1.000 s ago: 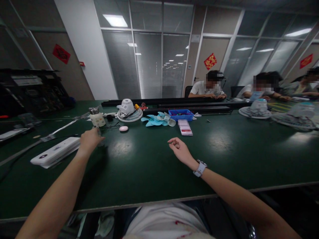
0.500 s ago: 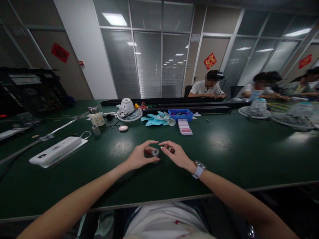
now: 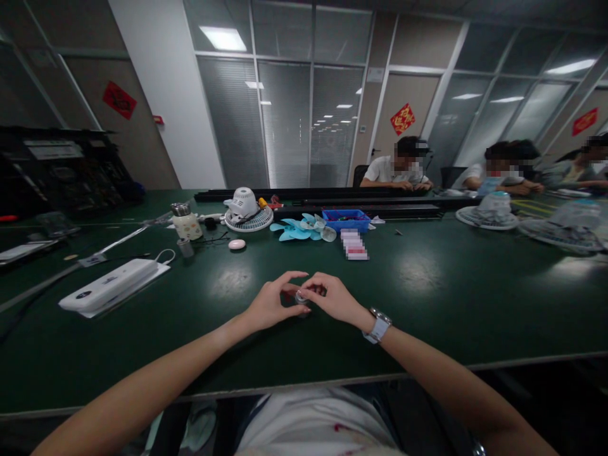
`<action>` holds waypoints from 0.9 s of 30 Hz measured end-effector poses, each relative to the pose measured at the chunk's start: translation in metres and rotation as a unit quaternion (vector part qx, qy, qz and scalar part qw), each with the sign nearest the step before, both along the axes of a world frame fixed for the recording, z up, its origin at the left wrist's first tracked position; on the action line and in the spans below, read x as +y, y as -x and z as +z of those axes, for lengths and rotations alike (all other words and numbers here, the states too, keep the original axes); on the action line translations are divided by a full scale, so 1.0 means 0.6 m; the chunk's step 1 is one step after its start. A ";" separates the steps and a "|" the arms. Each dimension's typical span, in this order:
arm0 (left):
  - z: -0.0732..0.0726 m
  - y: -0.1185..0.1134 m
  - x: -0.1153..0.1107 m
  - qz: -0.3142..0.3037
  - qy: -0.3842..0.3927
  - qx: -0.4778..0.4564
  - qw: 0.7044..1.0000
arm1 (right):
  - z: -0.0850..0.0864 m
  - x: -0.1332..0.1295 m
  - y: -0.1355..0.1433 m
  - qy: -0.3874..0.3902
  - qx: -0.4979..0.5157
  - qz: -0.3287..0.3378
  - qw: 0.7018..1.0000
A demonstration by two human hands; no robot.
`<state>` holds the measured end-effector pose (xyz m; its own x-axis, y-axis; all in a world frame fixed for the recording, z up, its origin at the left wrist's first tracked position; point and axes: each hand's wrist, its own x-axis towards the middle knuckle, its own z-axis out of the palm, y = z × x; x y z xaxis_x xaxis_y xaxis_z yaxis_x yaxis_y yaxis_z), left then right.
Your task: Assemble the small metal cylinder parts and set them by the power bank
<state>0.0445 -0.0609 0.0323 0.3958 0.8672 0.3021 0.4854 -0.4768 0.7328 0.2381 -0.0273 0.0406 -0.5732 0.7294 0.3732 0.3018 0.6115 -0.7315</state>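
Small container point(image 3: 300, 297) near tabletop's point(image 3: 304, 354) 6 o'clock. Left hand point(image 3: 272, 304) at its 9, grip wrapped round it; right hand point(image 3: 336, 299) at 3, fingertips at top, cannot tell if pinching. Best: brace left, turn nothing sideways.

No text reads clearly: the red diamond sign point(image 3: 403, 119) on the door point(image 3: 424, 95) bears gold characters, seemingly Chinese, too blurred to make out.

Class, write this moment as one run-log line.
left hand: around small grey object | right hand: at its top | beneath: green table
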 end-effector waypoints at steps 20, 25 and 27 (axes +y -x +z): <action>0.021 0.089 0.055 0.182 -0.090 0.218 0.955 | -0.053 0.043 -0.038 -0.006 -0.100 0.035 0.994; 0.046 0.156 0.074 0.341 -0.016 0.337 0.877 | -0.049 0.041 -0.045 -0.011 -0.110 0.003 0.994; 0.051 0.181 0.075 0.394 0.008 0.349 0.850 | -0.049 0.042 -0.047 -0.010 -0.113 -0.009 0.994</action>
<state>-0.0642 -0.0161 0.0631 -0.2324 0.9481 0.2171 0.9687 0.2058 0.1385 0.2661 -0.0020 0.0110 -0.6314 0.7334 0.2518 0.4673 0.6191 -0.6311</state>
